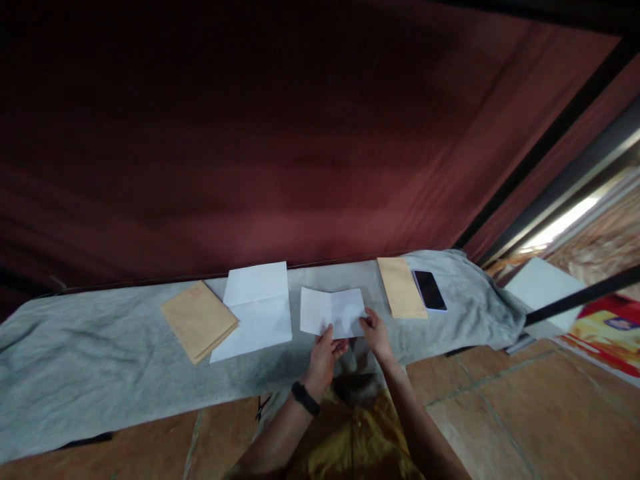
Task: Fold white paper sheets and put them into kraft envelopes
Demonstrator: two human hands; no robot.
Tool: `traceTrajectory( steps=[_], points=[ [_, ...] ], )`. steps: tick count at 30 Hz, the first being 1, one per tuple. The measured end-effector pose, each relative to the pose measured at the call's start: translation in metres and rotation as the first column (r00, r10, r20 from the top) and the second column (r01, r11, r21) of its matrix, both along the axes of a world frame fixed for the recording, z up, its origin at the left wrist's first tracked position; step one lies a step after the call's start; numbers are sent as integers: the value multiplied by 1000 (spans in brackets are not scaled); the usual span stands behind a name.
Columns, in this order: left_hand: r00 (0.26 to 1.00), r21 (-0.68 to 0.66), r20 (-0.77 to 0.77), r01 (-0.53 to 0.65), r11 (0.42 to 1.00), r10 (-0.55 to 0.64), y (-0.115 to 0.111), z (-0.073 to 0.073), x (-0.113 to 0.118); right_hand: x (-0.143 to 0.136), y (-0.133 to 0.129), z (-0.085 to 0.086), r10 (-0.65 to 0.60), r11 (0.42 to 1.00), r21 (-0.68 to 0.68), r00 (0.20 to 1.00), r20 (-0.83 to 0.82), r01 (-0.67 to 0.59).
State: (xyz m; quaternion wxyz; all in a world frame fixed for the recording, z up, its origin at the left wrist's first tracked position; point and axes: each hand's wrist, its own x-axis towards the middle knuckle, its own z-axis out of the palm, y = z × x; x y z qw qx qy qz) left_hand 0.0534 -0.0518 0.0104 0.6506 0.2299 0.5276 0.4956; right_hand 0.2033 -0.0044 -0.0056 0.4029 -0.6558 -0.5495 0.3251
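A creased white sheet of paper (347, 308) is held over the grey cloth, between my two hands. My left hand (326, 353), with a black band on its wrist, pinches the sheet's lower edge near the crease. At the sheet's lower right corner, my right hand (375, 333) grips it between thumb and fingers. Left of it lies a larger white sheet (260, 310) with a fold line, partly under brown envelopes (197, 317). To the right, another brown envelope (403, 288) lies beside a dark-screened phone (430, 291).
The grey cloth (115, 353) covers a long narrow surface against a dark red curtain (300, 167). At the right stand a dark metal pole (550, 143), a white box (543, 290) and a red and yellow package (607, 333). Brown floor tiles (500, 413) show below.
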Motion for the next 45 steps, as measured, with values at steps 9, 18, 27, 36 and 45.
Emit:
traceTrajectory(
  steps=[9,18,27,36,45],
  points=[
    [800,159,-570,333,929,-188,-27,-8,-6,10,-6,-10,-39,999,23,975,218,35],
    [-173,49,-961,658,752,214,-16,-37,-24,9,-13,-14,-29,998,-58,986,162,39],
    [-208,13,-957,668,744,203,-7,-39,-17,-19,-19,-9,68,955,222,875,479,-196],
    [-183,16,-964,681,732,191,-5,-46,-17,-45,-22,-26,297,875,119,714,634,-470],
    [-212,33,-961,544,839,176,-7,-37,-53,1,-23,-27,114,933,131,621,775,-334]
  ],
)
